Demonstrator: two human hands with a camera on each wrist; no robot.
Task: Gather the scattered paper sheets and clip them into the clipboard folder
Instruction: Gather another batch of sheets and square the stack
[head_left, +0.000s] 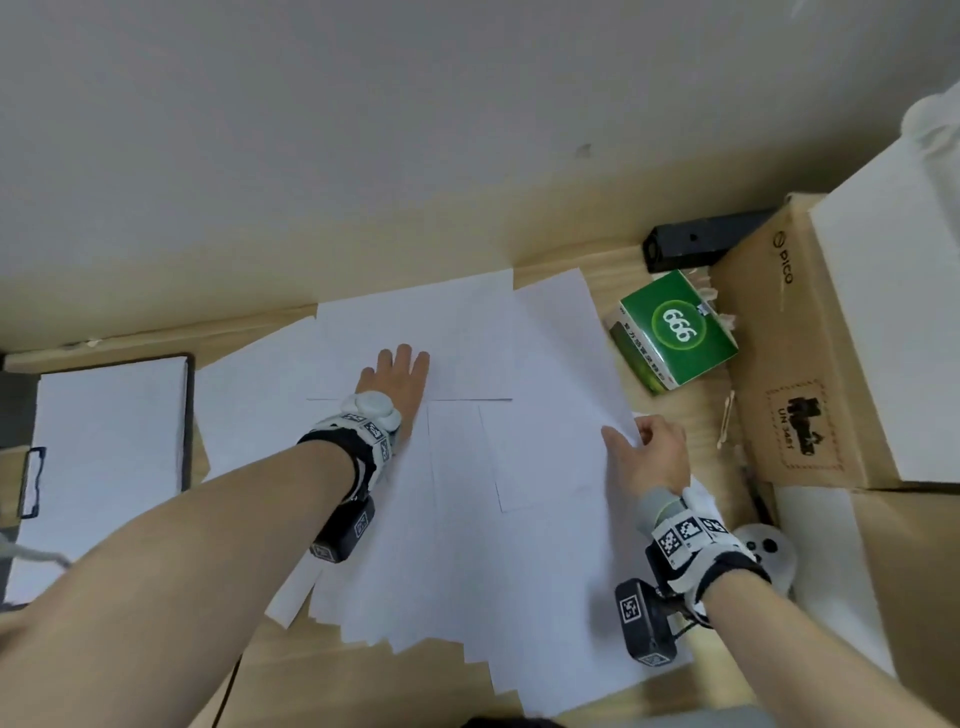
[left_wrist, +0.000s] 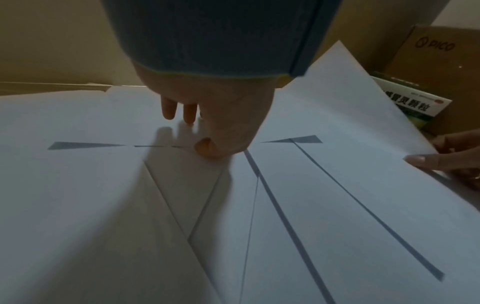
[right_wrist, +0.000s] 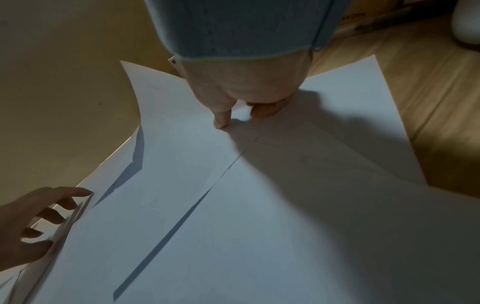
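Paper sheets (head_left: 467, 467) are lying in a loose, overlapping spread across the middle of the wooden surface (head_left: 675, 410), their edges fanning out at slightly different angles. Left of the spread, the clipboard folder (head_left: 109, 431) is lying flat with a white sheet already on it, its dark rim showing round the edges.

The left hand (head_left: 397, 382) is resting palm down on the far part of the spread, its fingers (left_wrist: 168, 109) straight and slightly apart, touching the paper. The right hand (head_left: 652, 452) is at the right edge of the spread, its thumb and fingers (right_wrist: 262, 110) pinching the corner of the top sheet (right_wrist: 182, 144), and that sheet is curving up off the ones beneath it.

Just right of the spread, a green box (head_left: 672, 330) printed with "666" is sitting tilted. Beyond it, further right of the spread, a brown cardboard carton (head_left: 779, 364) marked PICO is standing against the wall.
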